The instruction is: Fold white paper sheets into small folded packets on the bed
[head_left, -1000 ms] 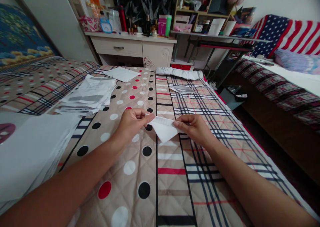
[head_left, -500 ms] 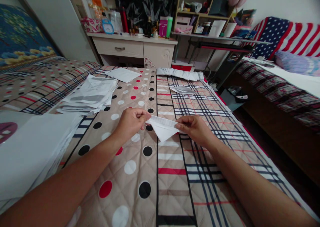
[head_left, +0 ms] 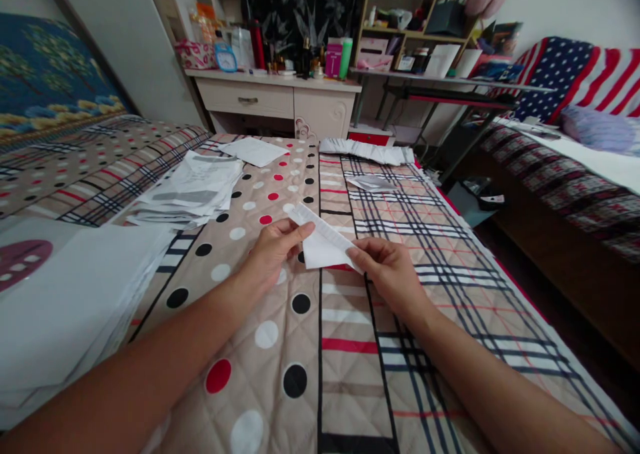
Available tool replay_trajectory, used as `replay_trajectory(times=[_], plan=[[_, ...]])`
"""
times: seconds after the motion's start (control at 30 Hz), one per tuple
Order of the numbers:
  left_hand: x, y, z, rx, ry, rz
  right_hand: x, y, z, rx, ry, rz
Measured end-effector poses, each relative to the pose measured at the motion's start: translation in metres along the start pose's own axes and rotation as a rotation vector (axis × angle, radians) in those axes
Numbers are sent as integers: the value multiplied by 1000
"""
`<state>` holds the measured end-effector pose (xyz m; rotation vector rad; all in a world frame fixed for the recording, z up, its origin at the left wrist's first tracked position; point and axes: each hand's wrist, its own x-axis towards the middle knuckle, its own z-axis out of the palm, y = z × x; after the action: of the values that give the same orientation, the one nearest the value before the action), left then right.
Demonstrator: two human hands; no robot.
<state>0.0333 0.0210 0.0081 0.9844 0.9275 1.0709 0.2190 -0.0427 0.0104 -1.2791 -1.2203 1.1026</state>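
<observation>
A small folded piece of white paper is stretched between my two hands, above the patterned quilt. Its folded band runs along the upper edge, sloping down to the right, and a pointed flap hangs beneath. My left hand pinches the paper near its left end, thumb on top. At the lower right end, my right hand grips it between thumb and fingers. The fingertips behind the paper are hidden.
On the left lie a stack of printed sheets and a larger pile of white paper. A loose sheet, a row of folded papers and a flat folded piece lie farther back. A dresser stands beyond the bed.
The paper has tilted, its left end now higher and its right end lower. My left thumb has moved onto the paper's face. The view has shifted slightly.
</observation>
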Motion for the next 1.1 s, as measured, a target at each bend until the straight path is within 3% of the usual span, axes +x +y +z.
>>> replay_trajectory(times=[0.1, 0.27, 0.5, 0.73, 0.9, 1.1], plan=[[-11, -6, 12, -39, -25, -32, -6, 0, 11, 52, 25, 6], [-26, -11, 25, 95, -22, -8, -10, 0, 16, 61, -13, -25], [-9, 2, 7, 84, 109, -6, -10, -3, 11, 70, -124, 37], [6, 11, -11, 163, 125, 143, -11, -3, 9, 82, -158, 73], [5, 10, -11, 183, 129, 217, -15, -4, 15, 131, -227, 111], [-12, 10, 6, 477, 38, 330, -18, -6, 20, 76, -250, 118]])
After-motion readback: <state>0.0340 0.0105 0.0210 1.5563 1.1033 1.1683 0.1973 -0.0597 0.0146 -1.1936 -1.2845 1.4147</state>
